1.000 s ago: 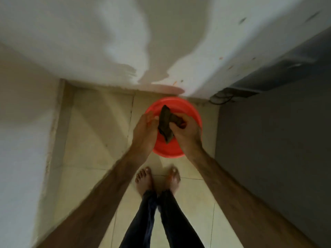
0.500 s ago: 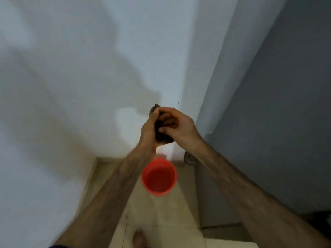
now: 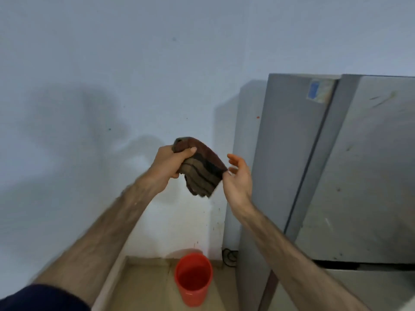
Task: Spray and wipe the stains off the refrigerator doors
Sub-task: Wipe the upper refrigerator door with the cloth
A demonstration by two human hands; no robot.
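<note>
A brown striped cloth [image 3: 203,169] hangs folded at chest height in front of the white wall. My left hand [image 3: 170,163] is shut on its upper left end. Just right of the cloth, my right hand [image 3: 238,176] is open with its fingers spread, the fingertips at the cloth's right edge. The grey refrigerator [image 3: 292,164] stands to the right; its upper door [image 3: 368,176] carries smears and dark specks, and a blue sticker [image 3: 317,90] sits near the top of its side. No spray bottle is in view.
A red bucket [image 3: 193,279] stands on the tiled floor below my hands, beside the refrigerator's corner. A black cable [image 3: 229,257] lies at the wall base behind it. The white wall [image 3: 112,86] closes the left and far sides.
The view has risen from the bucket and floor to the wall and refrigerator. Both hands gripped the bunched cloth over the bucket; now my right hand has let go and the cloth has opened out.
</note>
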